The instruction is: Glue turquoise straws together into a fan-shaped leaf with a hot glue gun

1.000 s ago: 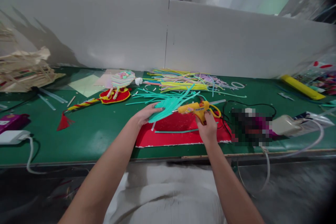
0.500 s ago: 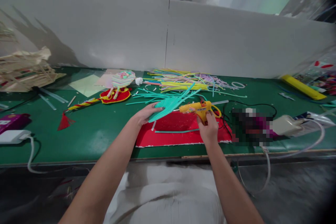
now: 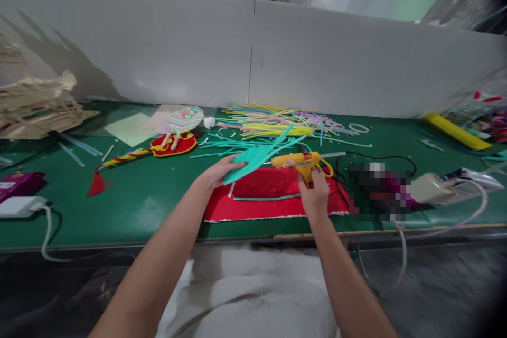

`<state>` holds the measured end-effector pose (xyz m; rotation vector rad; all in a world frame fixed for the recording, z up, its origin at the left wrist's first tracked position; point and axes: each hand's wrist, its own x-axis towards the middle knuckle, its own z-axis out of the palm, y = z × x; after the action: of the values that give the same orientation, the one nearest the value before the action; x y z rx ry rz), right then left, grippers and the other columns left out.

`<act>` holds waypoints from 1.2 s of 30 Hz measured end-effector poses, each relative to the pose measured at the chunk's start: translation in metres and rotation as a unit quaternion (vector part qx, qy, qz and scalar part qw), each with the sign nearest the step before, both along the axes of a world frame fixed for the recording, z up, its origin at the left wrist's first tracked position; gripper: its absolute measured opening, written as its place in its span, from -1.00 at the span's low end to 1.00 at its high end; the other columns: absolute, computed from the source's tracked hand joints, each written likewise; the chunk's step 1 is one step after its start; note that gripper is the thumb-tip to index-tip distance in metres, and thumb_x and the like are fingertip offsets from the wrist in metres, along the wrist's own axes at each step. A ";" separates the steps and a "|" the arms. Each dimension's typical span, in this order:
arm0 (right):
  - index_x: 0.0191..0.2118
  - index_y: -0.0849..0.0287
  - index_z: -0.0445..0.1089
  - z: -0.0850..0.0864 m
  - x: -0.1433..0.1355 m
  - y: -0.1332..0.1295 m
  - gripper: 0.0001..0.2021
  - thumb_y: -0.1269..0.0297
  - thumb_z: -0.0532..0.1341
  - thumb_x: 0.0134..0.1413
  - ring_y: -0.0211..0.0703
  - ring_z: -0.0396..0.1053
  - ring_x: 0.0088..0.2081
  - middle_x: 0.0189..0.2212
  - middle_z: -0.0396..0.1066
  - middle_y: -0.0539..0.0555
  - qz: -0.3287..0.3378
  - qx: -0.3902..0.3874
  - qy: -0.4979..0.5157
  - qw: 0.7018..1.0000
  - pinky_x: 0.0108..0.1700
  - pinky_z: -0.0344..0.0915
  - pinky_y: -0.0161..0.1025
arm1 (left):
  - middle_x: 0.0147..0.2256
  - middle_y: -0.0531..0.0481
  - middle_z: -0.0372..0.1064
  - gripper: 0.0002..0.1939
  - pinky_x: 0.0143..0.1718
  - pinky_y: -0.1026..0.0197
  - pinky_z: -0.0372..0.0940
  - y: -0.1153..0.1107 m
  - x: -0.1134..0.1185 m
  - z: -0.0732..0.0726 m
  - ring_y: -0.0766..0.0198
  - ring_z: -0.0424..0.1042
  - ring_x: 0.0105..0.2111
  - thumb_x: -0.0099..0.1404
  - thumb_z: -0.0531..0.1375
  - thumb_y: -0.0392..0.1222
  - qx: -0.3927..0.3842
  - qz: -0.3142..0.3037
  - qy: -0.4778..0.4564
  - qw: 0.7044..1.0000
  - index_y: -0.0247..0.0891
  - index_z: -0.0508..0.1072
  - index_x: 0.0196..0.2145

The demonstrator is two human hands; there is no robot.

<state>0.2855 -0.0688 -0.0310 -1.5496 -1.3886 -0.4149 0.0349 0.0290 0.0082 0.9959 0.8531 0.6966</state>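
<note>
My left hand (image 3: 222, 170) is closed on the lower left end of a flat teal piece (image 3: 253, 160) made of strips laid side by side, with loose strip ends fanning to the upper right. My right hand (image 3: 315, 188) grips the handle of a yellow glue gun (image 3: 295, 160), its nozzle pointing left at the right edge of the teal piece. Whether the tip touches it, I cannot tell. Below both lies a red sheet (image 3: 253, 211) with a single teal strip (image 3: 267, 198) on it.
Colored strips (image 3: 277, 124) lie behind my hands. To the left are a striped figure (image 3: 185, 120) on a red ornament and a red tassel (image 3: 96, 184). A yellow roll (image 3: 457, 131), a white adapter (image 3: 431, 188) and cables sit at right. A wall (image 3: 158, 42) stands behind.
</note>
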 end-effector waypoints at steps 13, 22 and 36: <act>-0.12 0.32 0.40 0.016 0.084 -0.003 -0.48 -0.05 0.22 -0.06 0.08 0.29 -0.24 -0.29 0.34 0.26 -0.138 -0.251 -0.099 0.953 -0.23 0.27 -0.01 | -0.05 -0.12 0.43 -0.32 -0.20 0.26 0.34 -0.002 -0.018 0.009 0.09 0.42 -0.12 -0.23 0.46 -0.14 0.134 -0.020 0.187 0.973 -0.23 0.46 -0.08; -0.23 0.07 0.47 0.021 0.026 -0.018 -0.77 0.08 0.22 0.05 -0.09 0.32 -0.14 -0.23 0.35 0.10 0.322 -0.213 -0.056 0.921 -0.06 0.28 -0.12 | 0.04 -0.10 0.35 -0.28 -0.02 0.17 0.26 -0.001 -0.005 0.011 0.04 0.32 0.01 -0.15 0.39 0.03 0.212 -0.101 0.284 0.929 -0.23 0.39 0.00; -0.37 0.10 0.40 0.020 0.007 -0.019 -0.89 0.22 0.19 0.11 -0.13 0.33 -0.22 -0.32 0.38 0.06 0.407 -0.218 -0.018 0.887 -0.14 0.25 -0.13 | -0.15 -0.11 0.38 -0.65 -0.05 0.09 0.23 -0.004 -0.012 0.008 0.12 0.34 -0.09 0.08 0.25 -0.16 0.458 -0.021 0.316 0.831 -0.26 0.46 -0.14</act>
<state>0.2928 -0.0877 -0.0108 -1.1295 -2.0997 0.4153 0.0232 0.0250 0.0166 2.1960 1.0693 0.7555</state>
